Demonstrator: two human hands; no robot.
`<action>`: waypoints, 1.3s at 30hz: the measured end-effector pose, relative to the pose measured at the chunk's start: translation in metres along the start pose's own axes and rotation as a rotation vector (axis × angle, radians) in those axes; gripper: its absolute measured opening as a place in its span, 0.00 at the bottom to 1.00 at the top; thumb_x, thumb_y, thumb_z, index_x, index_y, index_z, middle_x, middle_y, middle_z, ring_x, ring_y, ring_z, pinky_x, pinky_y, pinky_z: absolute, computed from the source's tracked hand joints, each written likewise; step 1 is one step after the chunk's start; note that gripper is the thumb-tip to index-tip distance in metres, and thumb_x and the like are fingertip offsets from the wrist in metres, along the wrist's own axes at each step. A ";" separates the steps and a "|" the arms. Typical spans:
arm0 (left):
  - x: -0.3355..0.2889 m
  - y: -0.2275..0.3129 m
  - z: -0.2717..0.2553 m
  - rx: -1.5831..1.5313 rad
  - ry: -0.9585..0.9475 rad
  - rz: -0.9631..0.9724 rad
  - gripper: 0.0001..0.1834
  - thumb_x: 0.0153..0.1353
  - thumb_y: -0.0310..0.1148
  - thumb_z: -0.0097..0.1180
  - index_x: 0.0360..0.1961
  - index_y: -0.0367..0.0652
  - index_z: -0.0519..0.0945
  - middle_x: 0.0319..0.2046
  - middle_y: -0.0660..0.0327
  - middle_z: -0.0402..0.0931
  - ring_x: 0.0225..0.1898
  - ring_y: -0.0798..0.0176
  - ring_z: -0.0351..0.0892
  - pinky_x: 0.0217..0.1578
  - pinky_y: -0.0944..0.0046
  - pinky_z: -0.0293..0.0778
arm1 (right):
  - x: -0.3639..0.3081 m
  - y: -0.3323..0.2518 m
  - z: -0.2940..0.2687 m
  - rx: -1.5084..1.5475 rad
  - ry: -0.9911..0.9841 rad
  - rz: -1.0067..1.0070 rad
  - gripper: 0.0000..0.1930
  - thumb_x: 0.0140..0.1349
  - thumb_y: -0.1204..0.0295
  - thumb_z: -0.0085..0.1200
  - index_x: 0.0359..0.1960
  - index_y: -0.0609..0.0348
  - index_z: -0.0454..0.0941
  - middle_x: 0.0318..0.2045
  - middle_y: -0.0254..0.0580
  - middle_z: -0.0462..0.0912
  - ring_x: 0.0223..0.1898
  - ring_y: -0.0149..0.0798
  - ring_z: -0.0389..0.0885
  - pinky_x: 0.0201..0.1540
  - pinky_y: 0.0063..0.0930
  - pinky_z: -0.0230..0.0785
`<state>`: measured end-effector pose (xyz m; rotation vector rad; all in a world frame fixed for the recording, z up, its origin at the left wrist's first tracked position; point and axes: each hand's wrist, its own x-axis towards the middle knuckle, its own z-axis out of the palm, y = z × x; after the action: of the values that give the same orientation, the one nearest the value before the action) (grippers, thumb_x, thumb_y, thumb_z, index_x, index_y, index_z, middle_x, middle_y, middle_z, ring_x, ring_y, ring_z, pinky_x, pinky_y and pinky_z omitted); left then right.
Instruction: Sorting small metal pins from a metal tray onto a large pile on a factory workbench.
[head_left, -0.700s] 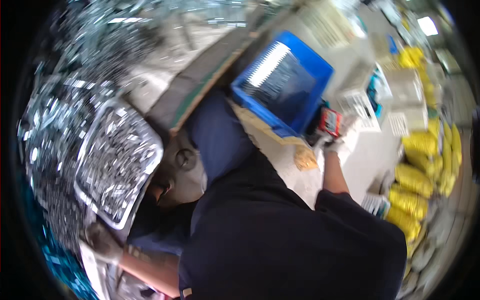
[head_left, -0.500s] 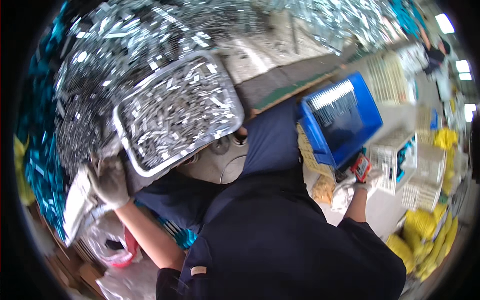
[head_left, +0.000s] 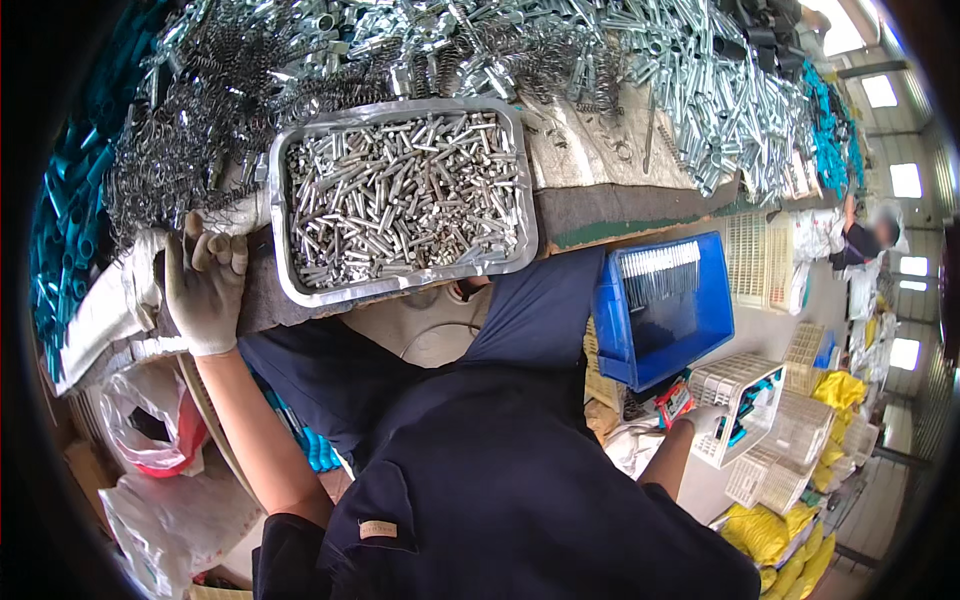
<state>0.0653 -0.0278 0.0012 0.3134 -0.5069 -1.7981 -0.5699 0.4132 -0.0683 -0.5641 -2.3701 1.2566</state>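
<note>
My left hand, in a pale glove with dark-stained fingertips, is at the table edge left of the metal tray. Its fingers curl loosely, the thumb stands apart, and nothing shows in them. The silvery tray holds many short metal pins. Low on my right, my gloved right hand is close beside a red packet and a white cloth, next to a white crate. Its fingers are mostly hidden, so I cannot tell whether it grips anything.
Dark coil springs and shiny metal tubes are heaped behind the tray. A blue bin with rows of metal parts stands right of my legs. Further right are white crates, yellow sacks and another person.
The view has turned and is sharper now, so the tray appears further right and the bin lower. My left hand remains by the table edge, my right beside the red packet.
</note>
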 end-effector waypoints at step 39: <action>0.006 -0.009 0.006 -0.010 0.072 -0.003 0.22 0.73 0.44 0.38 0.55 0.36 0.71 0.26 0.63 0.66 0.42 0.60 0.75 0.56 0.52 0.70 | -0.410 -0.278 0.097 0.208 -1.518 -0.952 0.09 0.57 0.77 0.52 0.39 0.60 0.81 0.35 0.49 0.84 0.36 0.41 0.84 0.41 0.30 0.74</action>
<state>0.0531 -0.0307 0.0019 0.3714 -0.4467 -1.7848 -0.3216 -0.0091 0.0513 2.0060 -2.5956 1.5067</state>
